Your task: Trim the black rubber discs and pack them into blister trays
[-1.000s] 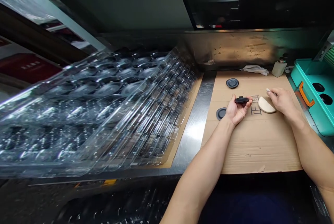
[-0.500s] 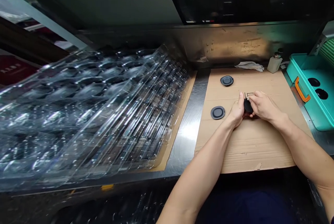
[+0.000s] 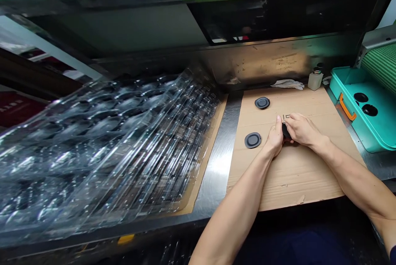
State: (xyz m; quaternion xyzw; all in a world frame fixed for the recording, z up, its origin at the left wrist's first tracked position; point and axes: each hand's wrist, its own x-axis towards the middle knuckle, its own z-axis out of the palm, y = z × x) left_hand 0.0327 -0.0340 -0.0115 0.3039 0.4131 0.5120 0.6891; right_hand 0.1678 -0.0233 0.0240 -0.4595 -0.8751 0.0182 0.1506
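My left hand (image 3: 275, 137) is closed round the edge of a black round disc (image 3: 286, 131), its thumb pointing up. From the other side my right hand (image 3: 301, 129) pinches the top of the same disc, with the fingers pressed together. The hands cover much of the disc, so its full shape is hidden. Both hands are above a flat cardboard sheet (image 3: 278, 186). To their left on the cardboard lie two dark grey round discs with raised rings, a far disc (image 3: 262, 103) and a nearer disc (image 3: 253, 140).
Stacked clear plastic trays (image 3: 102, 153) fill the left side. On the right stands a teal bin (image 3: 383, 129) with an orange handle (image 3: 347, 107) and black discs (image 3: 369, 110) inside. A small bottle (image 3: 315, 79) and a white glove (image 3: 288, 84) lie by the back metal panel.
The head view has tilted up and shifted slightly, so everything sits a little lower and further left. Both hands keep hold of the black disc in nearly the same pose.
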